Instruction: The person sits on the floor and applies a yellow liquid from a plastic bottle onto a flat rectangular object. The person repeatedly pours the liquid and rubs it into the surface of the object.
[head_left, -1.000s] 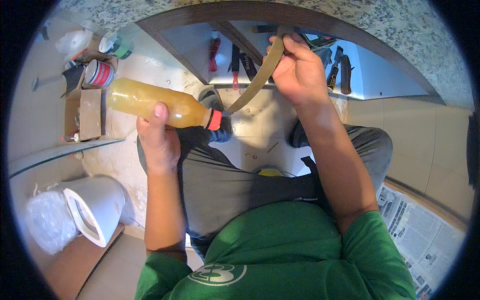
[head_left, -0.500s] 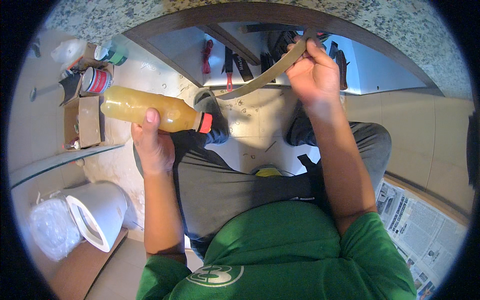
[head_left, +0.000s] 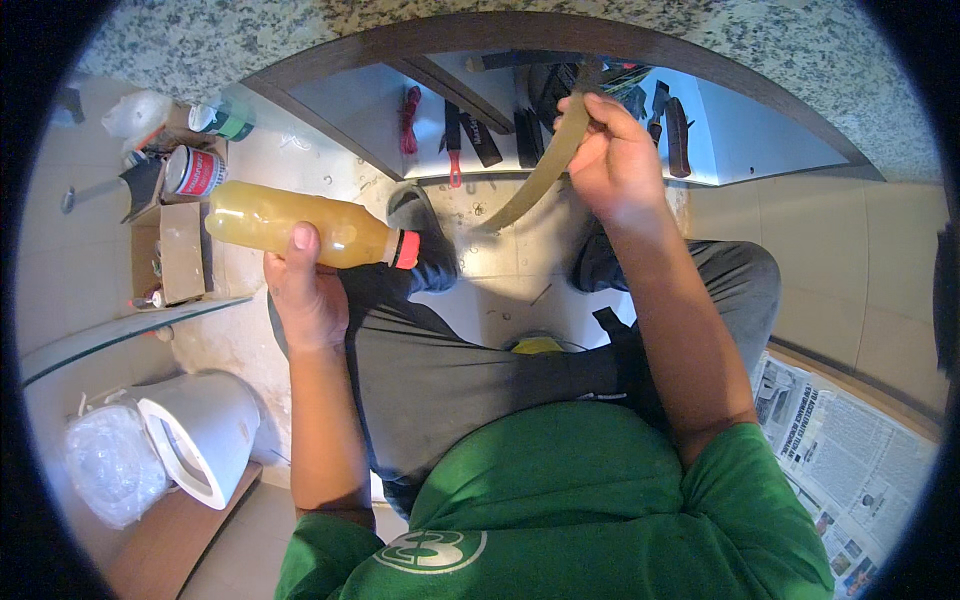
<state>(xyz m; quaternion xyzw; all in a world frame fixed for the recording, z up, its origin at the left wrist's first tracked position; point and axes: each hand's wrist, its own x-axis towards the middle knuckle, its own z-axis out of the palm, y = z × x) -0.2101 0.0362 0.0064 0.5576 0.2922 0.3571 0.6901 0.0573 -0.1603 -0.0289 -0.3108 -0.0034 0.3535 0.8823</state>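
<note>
Left hand (head_left: 308,300), wrapped round one yellow-filled bottle (head_left: 332,224), its red cap (head_left: 408,250) pointing right. Right hand (head_left: 615,165), pinching one curved tan strip (head_left: 546,176). Far side, I log one cabinet (head_left: 745,150) holding tools (head_left: 678,140). Far left: one red-labelled tin (head_left: 197,172) near a carton (head_left: 182,250). Near right: newspaper sheets (head_left: 840,440).

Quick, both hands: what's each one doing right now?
Left hand: closed around a bottle of yellowish liquid, red cap toward the right.
Right hand: closed, pinching a brownish strip whose lower end hangs free.
</note>
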